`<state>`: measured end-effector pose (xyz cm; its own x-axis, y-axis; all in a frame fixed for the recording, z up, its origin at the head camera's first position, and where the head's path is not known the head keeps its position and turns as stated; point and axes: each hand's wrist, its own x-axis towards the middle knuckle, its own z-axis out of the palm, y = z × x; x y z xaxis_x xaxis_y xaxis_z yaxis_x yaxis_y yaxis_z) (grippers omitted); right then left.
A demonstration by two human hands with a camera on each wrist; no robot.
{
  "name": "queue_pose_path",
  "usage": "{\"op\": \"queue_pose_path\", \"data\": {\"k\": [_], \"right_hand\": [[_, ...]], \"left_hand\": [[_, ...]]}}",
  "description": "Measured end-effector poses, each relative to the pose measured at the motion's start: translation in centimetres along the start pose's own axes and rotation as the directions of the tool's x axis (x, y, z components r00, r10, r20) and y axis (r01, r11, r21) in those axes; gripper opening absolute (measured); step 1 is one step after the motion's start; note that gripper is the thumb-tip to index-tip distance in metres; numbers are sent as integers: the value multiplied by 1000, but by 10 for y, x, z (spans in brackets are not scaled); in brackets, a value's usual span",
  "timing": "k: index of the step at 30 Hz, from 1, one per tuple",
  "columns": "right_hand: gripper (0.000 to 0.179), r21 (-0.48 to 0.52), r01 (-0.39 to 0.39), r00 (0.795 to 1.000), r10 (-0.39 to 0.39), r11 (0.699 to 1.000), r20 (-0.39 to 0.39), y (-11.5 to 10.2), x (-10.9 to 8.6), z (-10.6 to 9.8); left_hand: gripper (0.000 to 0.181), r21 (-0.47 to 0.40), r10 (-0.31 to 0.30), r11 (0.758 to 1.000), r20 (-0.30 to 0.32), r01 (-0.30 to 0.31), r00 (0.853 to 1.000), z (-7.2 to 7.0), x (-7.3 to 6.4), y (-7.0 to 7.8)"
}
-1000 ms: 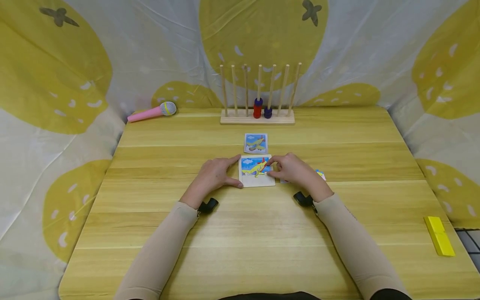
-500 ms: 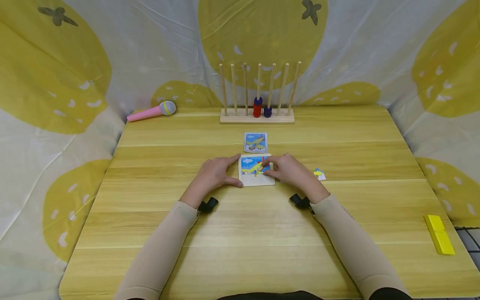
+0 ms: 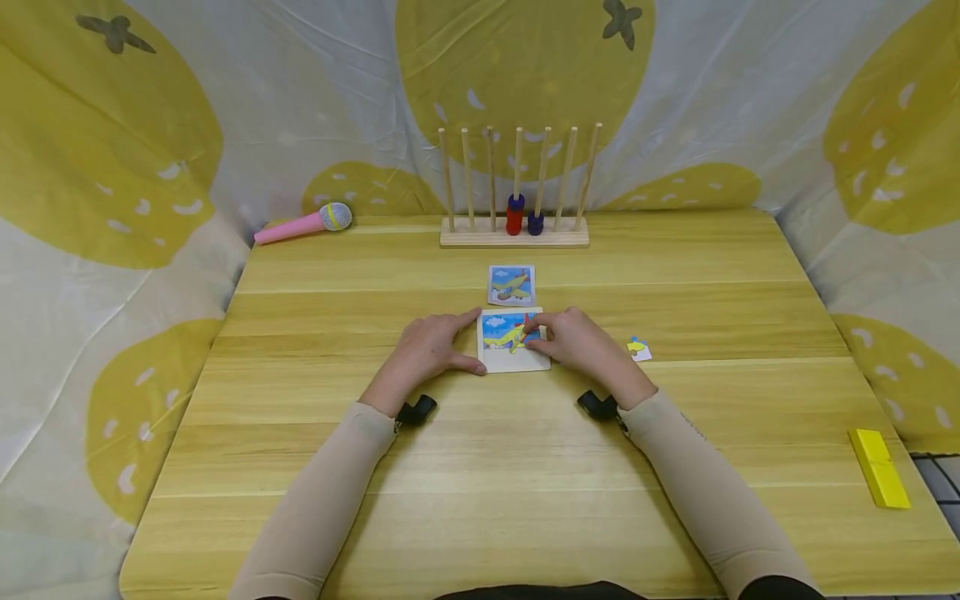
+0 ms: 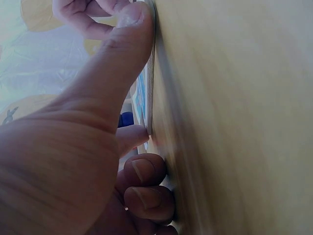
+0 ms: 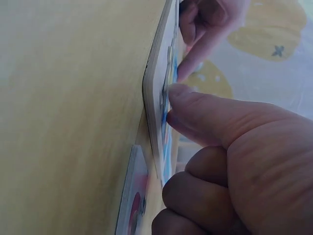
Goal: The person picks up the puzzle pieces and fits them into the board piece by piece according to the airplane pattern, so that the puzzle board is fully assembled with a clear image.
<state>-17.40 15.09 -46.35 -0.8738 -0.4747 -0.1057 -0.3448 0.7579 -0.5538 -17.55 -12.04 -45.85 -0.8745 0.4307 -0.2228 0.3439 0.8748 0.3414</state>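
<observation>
A wooden jigsaw board [image 3: 514, 360] lies flat, its upper part covered by a yellow airplane on blue sky, its lower strip bare wood. My left hand [image 3: 429, 348] grips its left side, thumb [image 4: 115, 63] at the near corner and index finger at the far one. With thumb and index finger, my right hand [image 3: 581, 340] pinches a jigsaw piece over the picture's right part; the fingertips hide most of that piece. Beyond the board lies a matching airplane picture card [image 3: 512, 286]. Another jigsaw piece [image 5: 137, 191] lies beside the board, under the right hand.
To the right of my right wrist lies a loose yellow-and-blue jigsaw piece [image 3: 639, 348]. A peg rack [image 3: 514, 240] with red and blue beads stands at the back. A pink toy microphone [image 3: 303, 223] lies back left, yellow blocks [image 3: 879, 468] at the right edge.
My right hand has moved slightly left over the picture, baring more of the loose piece by its wrist. My left hand stays at the board's side.
</observation>
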Motion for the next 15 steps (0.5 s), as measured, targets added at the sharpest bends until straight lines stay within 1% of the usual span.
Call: {"op": "queue_pose_path", "data": {"k": [7,9,12,15], "right_hand": [[20,25,-23,1000,24,999,-7,0,0,1],[22,48,-31,1000,31,998,-4,0,-1,0],[24,124,-63,998,64,990,-9,2,-5,-5],[29,236,-103,993,114,966,-33,10,-13,-14]], "left_hand": [[107,-2,10,1000,-6,-10,1000,0,-1,-1],[107,-4,9,1000,-6,-9,1000,0,-2,-1],[107,-10,6,1000,-11,-6,1000,0,-2,-1],[108,-12,8,1000,-11,-8,1000,1,-2,-1]]}}
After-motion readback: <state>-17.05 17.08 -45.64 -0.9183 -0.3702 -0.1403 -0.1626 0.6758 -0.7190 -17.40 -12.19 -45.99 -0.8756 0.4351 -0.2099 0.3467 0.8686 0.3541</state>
